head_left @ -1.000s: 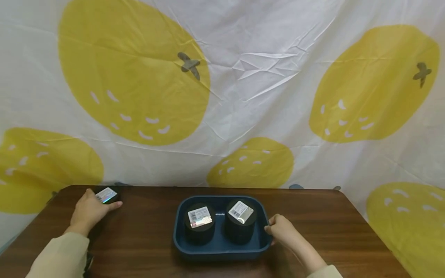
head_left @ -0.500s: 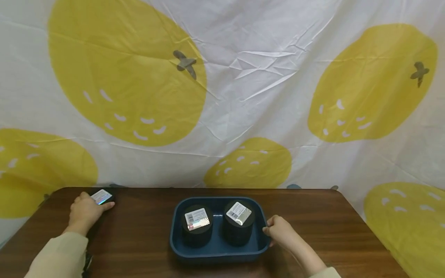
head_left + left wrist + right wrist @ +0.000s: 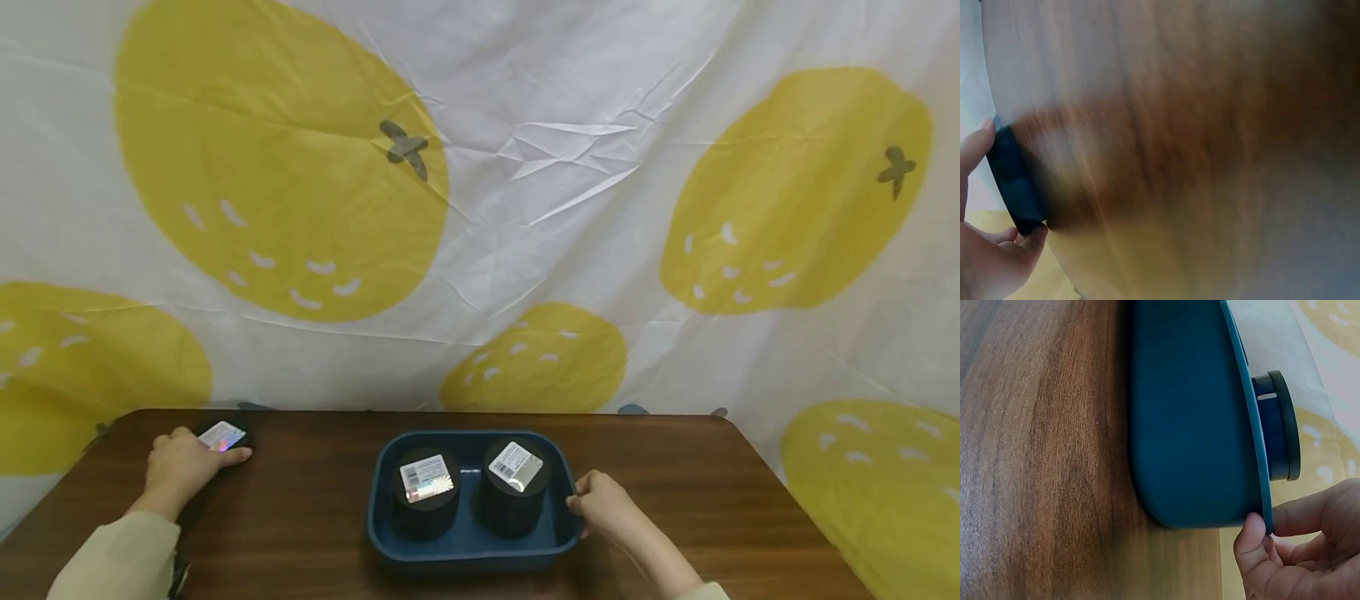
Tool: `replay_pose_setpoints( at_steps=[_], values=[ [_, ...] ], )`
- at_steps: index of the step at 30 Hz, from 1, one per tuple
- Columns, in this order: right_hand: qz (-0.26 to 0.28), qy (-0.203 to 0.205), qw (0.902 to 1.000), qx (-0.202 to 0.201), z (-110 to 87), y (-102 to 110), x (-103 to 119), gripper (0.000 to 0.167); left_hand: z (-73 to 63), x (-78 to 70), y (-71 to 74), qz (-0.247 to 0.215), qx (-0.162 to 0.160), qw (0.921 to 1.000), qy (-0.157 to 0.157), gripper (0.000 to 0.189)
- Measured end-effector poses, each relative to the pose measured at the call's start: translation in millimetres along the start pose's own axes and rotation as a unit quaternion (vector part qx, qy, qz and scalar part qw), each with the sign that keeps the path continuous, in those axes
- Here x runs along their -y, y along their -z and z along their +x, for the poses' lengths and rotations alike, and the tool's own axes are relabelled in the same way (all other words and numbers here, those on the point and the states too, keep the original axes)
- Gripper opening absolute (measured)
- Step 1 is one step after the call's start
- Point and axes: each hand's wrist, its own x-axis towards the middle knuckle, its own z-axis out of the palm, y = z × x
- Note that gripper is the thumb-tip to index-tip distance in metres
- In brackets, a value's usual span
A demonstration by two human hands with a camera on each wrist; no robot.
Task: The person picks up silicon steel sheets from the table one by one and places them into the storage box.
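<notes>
At the table's far left corner, my left hand [image 3: 180, 468] grips a short black cylinder [image 3: 225, 435] with a shiny white label on top. In the left wrist view, thumb and fingers hold opposite sides of this black cylinder [image 3: 1016, 178]. My right hand [image 3: 603, 500] pinches the right rim of a dark blue tray [image 3: 472, 557] in the head view. The right wrist view has the rim of the tray [image 3: 1191, 425] between thumb and fingers. Two black, labelled cylinders stand side by side inside: a left one [image 3: 426, 518] and a right one [image 3: 512, 510].
The brown wooden table [image 3: 315, 517] has rounded far corners. Behind it hangs a white cloth [image 3: 570, 242] printed with large yellow fruit, close to the far edge. Table surface lies between the tray and my left hand.
The head view has shifted slightly. My left hand and the black cylinder sit a little lower, nearer to me from the far edge. My right hand keeps its hold on the tray.
</notes>
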Motion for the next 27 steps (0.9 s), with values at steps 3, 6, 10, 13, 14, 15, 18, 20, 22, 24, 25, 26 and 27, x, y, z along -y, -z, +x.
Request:
replay_pose_setpoints(
  at_steps=[3, 6, 10, 13, 14, 15, 18, 20, 22, 24, 25, 26, 27],
  values=[
    [0.0, 0.001, 1.0, 0.0, 0.1, 0, 0, 0.011, -3.1, -0.6, 2.0, -0.004, 0.006, 1.0, -0.005, 0.094],
    [-0.001, 0.001, 1.0, 0.0, 0.5, 0, 0, 0.01, -6.3, -1.1, 3.1, -0.009, 0.007, 0.9997, -0.019, 0.1],
    [0.0, 0.0, 1.0, 0.002, 0.2, 1, 0, 0.01, -9.7, -4.5, 4.5, -0.03, 0.004, 0.9983, -0.049, 0.105],
    [0.004, -0.001, 1.0, 0.004, -0.2, 1, 0, 0.01, -12.0, -8.2, 4.1, -0.048, -0.002, 0.9963, -0.071, 0.105],
    [0.005, -0.001, 1.0, 0.004, -0.2, 1, -1, 0.011, -13.1, -9.7, 3.9, -0.052, -0.003, 0.9956, -0.077, 0.105],
    [0.004, -0.001, 1.0, 0.004, -0.1, 1, -1, 0.011, -14.4, -11.0, 3.5, -0.055, -0.004, 0.9949, -0.085, 0.105],
    [0.006, -0.001, 1.0, 0.006, 0.0, 0, -1, 0.011, -18.8, -16.3, 2.7, -0.06, -0.009, 0.9923, -0.108, 0.103],
    [0.006, -0.001, 1.0, 0.006, 0.2, -1, -1, 0.011, -22.0, -21.1, 2.6, -0.064, -0.015, 0.9901, -0.124, 0.1],
    [0.006, 0.0, 0.9999, 0.008, 0.1, -1, -1, 0.011, -24.9, -26.4, 2.7, -0.066, -0.023, 0.9877, -0.139, 0.097],
    [0.008, -0.001, 0.9999, 0.01, 0.1, -1, 0, 0.011, -27.6, -32.5, 3.5, -0.068, -0.026, 0.9856, -0.153, 0.096],
    [0.009, -0.001, 0.9999, 0.009, 0.1, -1, 0, 0.011, -29.2, -36.0, 3.8, -0.067, -0.025, 0.9848, -0.159, 0.095],
    [0.01, -0.002, 0.9999, 0.01, 0.1, -1, 0, 0.011, -30.7, -39.5, 4.0, -0.066, -0.025, 0.9839, -0.165, 0.095],
    [0.012, -0.002, 0.9999, 0.011, 0.0, -1, 0, 0.011, -32.3, -43.2, 4.2, -0.064, -0.025, 0.983, -0.17, 0.095]
  ],
)
